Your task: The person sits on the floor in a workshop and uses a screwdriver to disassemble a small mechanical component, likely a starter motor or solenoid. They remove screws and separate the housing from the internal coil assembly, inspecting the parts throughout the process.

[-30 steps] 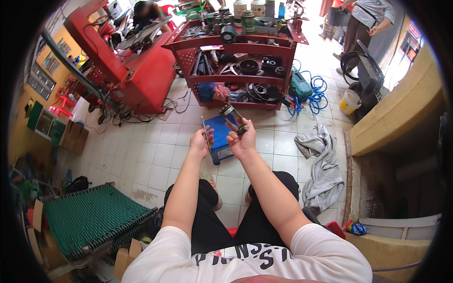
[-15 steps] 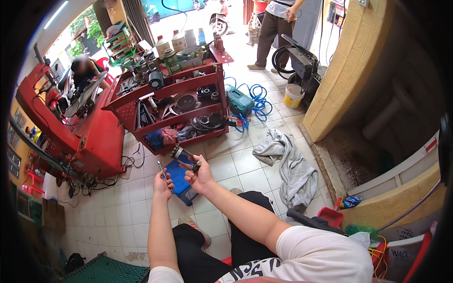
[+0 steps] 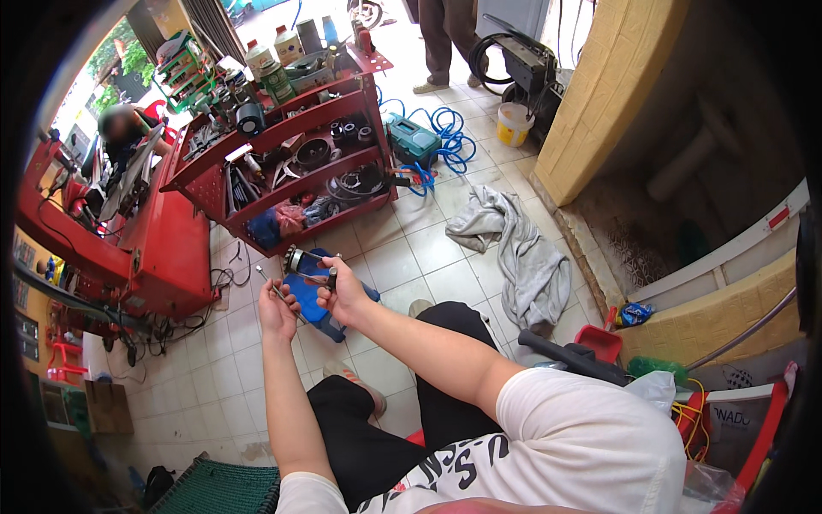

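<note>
In front of my knees, my left hand (image 3: 277, 315) is closed round a slim metal rod-like tool (image 3: 262, 274), whose small bright end sticks out up and to the left. My right hand (image 3: 346, 295) grips a metal mechanical part (image 3: 295, 259) made of a round silver-and-dark end and a rod-like stem. A short dark cylindrical piece shows at its fingers. Both hands are close together but apart, with the round end above the gap between them. Beneath them on the floor stands a blue plastic stool (image 3: 315, 300). My fingers hide much of what they hold.
A red tool cart (image 3: 282, 193) with bottles, tools and parts stands ahead. Beyond its right side are a teal case (image 3: 413, 140) and a coiled blue hose (image 3: 454, 128). A grey cloth (image 3: 535, 257) lies on the tiles. Another person stands at the doorway; one more is far left.
The whole view has shifted, so the surroundings sit higher and farther left. The tool in my left hand now leans more to the left. Both hands keep their holds.
</note>
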`<state>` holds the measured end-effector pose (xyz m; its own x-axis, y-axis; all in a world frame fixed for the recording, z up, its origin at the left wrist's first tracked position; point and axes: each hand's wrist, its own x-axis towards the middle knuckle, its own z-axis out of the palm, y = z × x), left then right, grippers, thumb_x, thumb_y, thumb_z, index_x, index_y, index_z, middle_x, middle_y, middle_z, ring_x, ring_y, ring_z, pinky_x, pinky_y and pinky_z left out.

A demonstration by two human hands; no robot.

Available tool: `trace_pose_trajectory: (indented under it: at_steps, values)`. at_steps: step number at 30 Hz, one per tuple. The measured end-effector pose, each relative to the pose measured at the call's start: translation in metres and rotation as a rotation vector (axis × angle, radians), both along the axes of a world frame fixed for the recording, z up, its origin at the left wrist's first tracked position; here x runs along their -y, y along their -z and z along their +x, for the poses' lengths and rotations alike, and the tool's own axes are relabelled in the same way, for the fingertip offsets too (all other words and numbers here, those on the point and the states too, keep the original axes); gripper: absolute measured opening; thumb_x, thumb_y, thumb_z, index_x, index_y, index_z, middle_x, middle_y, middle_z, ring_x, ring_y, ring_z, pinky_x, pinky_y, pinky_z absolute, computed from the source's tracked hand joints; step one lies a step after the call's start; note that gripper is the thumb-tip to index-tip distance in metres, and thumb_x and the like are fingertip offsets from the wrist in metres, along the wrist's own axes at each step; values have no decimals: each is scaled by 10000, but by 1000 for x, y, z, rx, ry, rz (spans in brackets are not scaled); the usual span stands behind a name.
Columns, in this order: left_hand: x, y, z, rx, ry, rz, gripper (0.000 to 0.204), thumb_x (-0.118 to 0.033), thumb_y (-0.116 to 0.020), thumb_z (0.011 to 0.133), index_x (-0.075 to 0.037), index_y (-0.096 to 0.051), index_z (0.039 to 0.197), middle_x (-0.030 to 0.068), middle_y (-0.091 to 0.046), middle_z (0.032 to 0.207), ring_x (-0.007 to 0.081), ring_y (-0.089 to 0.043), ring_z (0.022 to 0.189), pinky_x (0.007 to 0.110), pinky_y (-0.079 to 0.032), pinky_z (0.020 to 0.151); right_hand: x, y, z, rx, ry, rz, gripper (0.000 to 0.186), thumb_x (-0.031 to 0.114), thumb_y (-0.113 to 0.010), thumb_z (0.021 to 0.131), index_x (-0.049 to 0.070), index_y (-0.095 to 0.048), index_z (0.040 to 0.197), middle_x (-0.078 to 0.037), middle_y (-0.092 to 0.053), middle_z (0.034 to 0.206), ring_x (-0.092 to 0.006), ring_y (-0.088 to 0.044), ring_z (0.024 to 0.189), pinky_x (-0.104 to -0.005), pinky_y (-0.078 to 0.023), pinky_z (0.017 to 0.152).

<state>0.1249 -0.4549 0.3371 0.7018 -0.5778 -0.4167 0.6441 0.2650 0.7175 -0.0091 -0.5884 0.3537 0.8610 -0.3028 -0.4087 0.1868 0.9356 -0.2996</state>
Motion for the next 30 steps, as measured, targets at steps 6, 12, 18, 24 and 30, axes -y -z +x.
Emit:
trace_pose_trajectory:
  at_steps: [6, 12, 18, 24, 30]
  values:
    - [0, -9, -9, 66, 20, -53, 242, -405, -533, 980, -163, -525, 971, 22, -612, 909, 148, -560, 736, 296, -453, 670, 3, 1, 1, 17, 5, 9, 320, 403, -578, 929, 146, -485, 1096, -145, -661, 909, -116, -466, 510, -291, -417, 494]
    - [18, -39, -39, 251, 311, -219, 387, -404, -507, 1018, -82, -557, 1226, 110, -615, 1261, 257, -602, 1134, 431, -464, 979, 5, 5, 5, -11, -39, -132, 292, 404, -565, 946, 149, -508, 1079, -65, -653, 875, -110, -518, 527, -289, -449, 492]
    - [12, -31, -35, 145, 48, -161, 390, -385, -577, 994, -41, -621, 1173, 114, -699, 1084, 239, -678, 917, 379, -544, 760, -9, -9, 3, -10, -123, -322, 229, 348, -602, 962, 155, -527, 1061, -33, -645, 854, -137, -606, 571, -275, -470, 464]
    - [8, -28, -25, 83, -169, -238, 306, -350, -670, 944, -86, -619, 1091, 83, -712, 996, 223, -686, 828, 382, -565, 713, -12, -19, 8, 50, -335, -474, 300, 400, -519, 1008, 148, -530, 1170, -72, -662, 978, -214, -689, 742, -324, -529, 550]
    - [-26, -25, 22, 179, -408, -172, 324, -330, -743, 887, -88, -610, 1058, 84, -721, 947, 210, -706, 769, 369, -582, 656, 26, 2, 37, -76, -476, -569, 547, 423, -513, 983, 83, -356, 1381, -243, -635, 1196, -326, -695, 902, -389, -568, 676]
